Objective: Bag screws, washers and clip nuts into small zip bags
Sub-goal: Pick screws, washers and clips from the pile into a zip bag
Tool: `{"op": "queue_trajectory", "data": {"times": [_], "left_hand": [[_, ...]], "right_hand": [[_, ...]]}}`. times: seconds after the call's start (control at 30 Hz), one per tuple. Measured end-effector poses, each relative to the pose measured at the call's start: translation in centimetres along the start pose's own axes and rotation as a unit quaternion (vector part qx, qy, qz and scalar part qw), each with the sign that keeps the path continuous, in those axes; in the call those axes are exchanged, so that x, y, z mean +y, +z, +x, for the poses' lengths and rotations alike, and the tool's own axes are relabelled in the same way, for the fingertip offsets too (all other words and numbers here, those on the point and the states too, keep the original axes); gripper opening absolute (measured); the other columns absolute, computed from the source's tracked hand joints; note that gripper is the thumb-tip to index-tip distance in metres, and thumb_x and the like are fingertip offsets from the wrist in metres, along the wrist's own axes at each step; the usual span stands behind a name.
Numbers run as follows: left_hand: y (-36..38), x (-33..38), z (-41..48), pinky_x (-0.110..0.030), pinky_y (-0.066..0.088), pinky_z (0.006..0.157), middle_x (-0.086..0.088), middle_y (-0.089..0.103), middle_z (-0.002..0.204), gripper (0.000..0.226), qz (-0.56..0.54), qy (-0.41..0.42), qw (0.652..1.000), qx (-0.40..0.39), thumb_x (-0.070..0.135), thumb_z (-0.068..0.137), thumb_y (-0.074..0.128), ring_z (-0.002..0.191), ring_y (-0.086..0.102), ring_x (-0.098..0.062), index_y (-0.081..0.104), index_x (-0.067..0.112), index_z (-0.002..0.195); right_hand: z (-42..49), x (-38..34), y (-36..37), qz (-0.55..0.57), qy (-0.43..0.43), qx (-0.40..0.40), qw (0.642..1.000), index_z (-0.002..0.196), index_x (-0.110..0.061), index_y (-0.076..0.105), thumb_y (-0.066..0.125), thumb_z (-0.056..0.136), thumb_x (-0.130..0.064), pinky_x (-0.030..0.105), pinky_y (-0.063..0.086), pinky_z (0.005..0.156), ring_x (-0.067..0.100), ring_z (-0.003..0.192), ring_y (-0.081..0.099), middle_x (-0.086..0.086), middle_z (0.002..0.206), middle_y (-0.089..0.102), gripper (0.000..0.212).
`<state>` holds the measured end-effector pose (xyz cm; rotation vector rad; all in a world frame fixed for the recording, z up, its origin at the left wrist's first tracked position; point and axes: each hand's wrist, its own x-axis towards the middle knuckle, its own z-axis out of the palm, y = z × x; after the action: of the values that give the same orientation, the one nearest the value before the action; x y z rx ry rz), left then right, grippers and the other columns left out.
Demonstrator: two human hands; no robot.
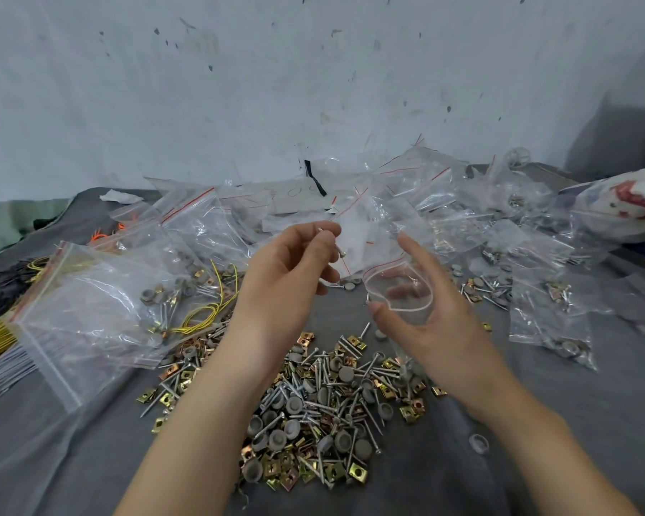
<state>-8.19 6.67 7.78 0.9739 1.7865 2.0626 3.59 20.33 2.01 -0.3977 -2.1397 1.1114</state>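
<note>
Left hand (295, 262): pinches a screw (339, 251) at fingertips | Right hand (425, 310): cups small zip bag (399, 292), mouth spread open | Below: loose pile of screws, washers, clip nuts (321, 396) on grey cloth (537, 422)

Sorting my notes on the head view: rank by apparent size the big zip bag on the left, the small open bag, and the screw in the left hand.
1. Big zip bag
2. Small open bag
3. Screw

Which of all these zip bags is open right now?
The small bag in the right hand, mouth spread into a loop; the others lie flat on the table.
</note>
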Motion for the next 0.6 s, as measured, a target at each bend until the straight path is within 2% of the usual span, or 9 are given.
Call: {"op": "queue_trajectory", "data": {"times": [0.2,0.33,0.4,0.5,0.6], "left_hand": [[0.6,0.3,-0.4,-0.018,0.05,0.066,0.007,0.07,0.08,0.015,0.025,0.014,1.0,-0.012,0.014,0.1,0.054,0.07,0.062,-0.006,0.068,0.018,0.103],[0.9,0.3,-0.6,-0.012,0.047,0.066,0.004,0.071,0.083,0.017,0.076,0.047,0.995,-0.049,0.015,0.099,0.055,0.071,0.063,-0.003,0.07,0.022,0.102],[1.1,0.3,-0.8,-0.01,0.045,0.065,0.009,0.07,0.085,0.018,0.115,0.063,0.989,-0.074,0.018,0.099,0.055,0.073,0.062,-0.001,0.071,0.028,0.1],[1.5,0.0,-1.1,-0.007,0.042,0.064,0.025,0.066,0.084,0.017,0.173,0.078,0.977,-0.095,0.023,0.099,0.057,0.077,0.06,0.005,0.07,0.034,0.102],[1.9,-0.3,-1.3,-0.007,0.042,0.069,0.02,0.065,0.095,0.018,0.224,0.105,0.964,-0.094,0.023,0.098,0.058,0.085,0.06,0.005,0.07,0.035,0.104]], "right_hand": [[-0.1,0.4,0.0,-0.017,-0.008,-0.003,1.0,0.143,-0.07,0.022,0.065,0.075,-0.072,0.041,0.054,0.097,-0.012,0.117,0.053,-0.043,0.122,0.049,0.081],[-0.1,0.5,0.0,-0.002,-0.008,-0.002,1.0,0.145,-0.065,0.023,0.067,0.074,-0.069,0.041,0.053,0.097,-0.012,0.116,0.053,-0.042,0.118,0.052,0.084],[0.0,0.6,0.0,0.007,-0.009,-0.007,1.0,0.147,-0.06,0.023,0.067,0.074,-0.067,0.04,0.053,0.096,-0.01,0.117,0.053,-0.037,0.118,0.055,0.085],[0.2,0.9,0.0,0.016,-0.011,-0.012,1.0,0.147,-0.058,0.025,0.068,0.073,-0.066,0.028,0.05,0.09,-0.009,0.116,0.053,-0.033,0.118,0.057,0.086],[0.2,1.1,0.1,0.036,-0.01,-0.013,0.999,0.148,-0.052,0.029,0.074,0.077,-0.055,0.02,0.049,0.087,-0.005,0.114,0.056,-0.028,0.116,0.059,0.084]]}}
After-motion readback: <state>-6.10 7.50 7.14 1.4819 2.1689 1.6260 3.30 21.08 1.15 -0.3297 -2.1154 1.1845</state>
